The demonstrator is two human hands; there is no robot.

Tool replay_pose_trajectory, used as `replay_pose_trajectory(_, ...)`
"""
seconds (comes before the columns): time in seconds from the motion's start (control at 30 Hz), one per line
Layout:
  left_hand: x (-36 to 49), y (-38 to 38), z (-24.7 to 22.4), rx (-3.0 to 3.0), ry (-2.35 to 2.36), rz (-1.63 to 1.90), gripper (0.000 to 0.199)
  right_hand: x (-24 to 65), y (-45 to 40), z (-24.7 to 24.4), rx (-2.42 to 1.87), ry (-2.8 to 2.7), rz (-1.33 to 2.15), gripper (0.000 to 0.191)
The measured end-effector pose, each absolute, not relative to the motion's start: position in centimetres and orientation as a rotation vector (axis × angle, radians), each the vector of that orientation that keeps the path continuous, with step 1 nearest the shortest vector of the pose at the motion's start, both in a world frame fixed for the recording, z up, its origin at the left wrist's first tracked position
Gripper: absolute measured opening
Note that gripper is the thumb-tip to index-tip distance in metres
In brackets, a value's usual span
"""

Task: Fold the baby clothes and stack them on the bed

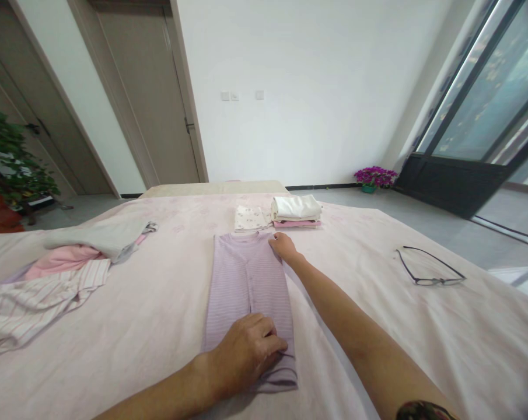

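A lavender striped garment [246,274] lies lengthwise on the pink bedsheet [167,326], its sides folded in and its neckline at the far end. My left hand [252,350] rests on the lower part with its fingers curled; what they hold, if anything, is hidden. At the garment's far right corner, my right hand [284,246] pinches the fabric edge. Just beyond the neckline lies a folded white patterned cloth [251,219]. To its right is a stack of folded clothes, white [296,207] on top and pink [296,223] below.
Loose clothes, grey [101,236], pink [66,259] and striped [49,300], lie in a heap at the left. Black-framed glasses [436,282] rest on the bed at the right. Purple flowers [374,176] stand on the floor beyond the bed.
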State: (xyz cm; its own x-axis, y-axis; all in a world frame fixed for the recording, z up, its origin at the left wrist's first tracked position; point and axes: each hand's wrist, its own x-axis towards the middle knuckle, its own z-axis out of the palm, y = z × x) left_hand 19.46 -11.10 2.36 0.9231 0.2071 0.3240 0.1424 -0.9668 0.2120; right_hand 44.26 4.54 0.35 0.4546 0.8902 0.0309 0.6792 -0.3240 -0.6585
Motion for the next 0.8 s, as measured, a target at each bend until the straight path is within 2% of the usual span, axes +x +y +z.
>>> replay_pose_trajectory(0.13, 18.3, -11.3, 3.9, 2.864, 0.263, 0.365, 0.02, 44.6, 3.0, 1.4, -2.114, -1.323, 0.378, 0.032)
replay_pose_trajectory(0.23, 16.9, -11.7, 4.1, 2.801, 0.281, 0.461, 0.023, 44.9, 0.2, 2.4, -2.093, -1.327, 0.301, 0.039)
replay_pose_trajectory(0.4, 13.7, -11.4, 3.2, 2.69, 0.405, 0.764, 0.016, 44.5, -6.8, 3.0, -1.956, -1.421, 0.23, 0.025)
replay_pose_trajectory(0.53, 11.7, -7.6, 2.6, 2.391, 0.864, 0.916, 0.017, 44.4, -10.3, 1.8, -1.814, -1.403, 0.482, 0.022)
replay_pose_trajectory(0.6, 11.5, -4.5, 2.2, 2.101, 1.115, 0.988, 0.023, 44.4, -10.0, 1.2, -1.814, -1.261, 0.673, 0.03)
replay_pose_trajectory(0.67, 12.1, -1.1, 1.9, 1.753, 1.246, 1.015, 0.038, 44.6, -8.3, 1.0, -1.824, -1.14, 0.796, 0.041)
replay_pose_trajectory(0.8, 14.6, 4.6, 1.5, 1.309, 1.313, 0.959, 0.055, 44.7, -2.8, 1.2, -1.846, -1.055, 0.83, 0.06)
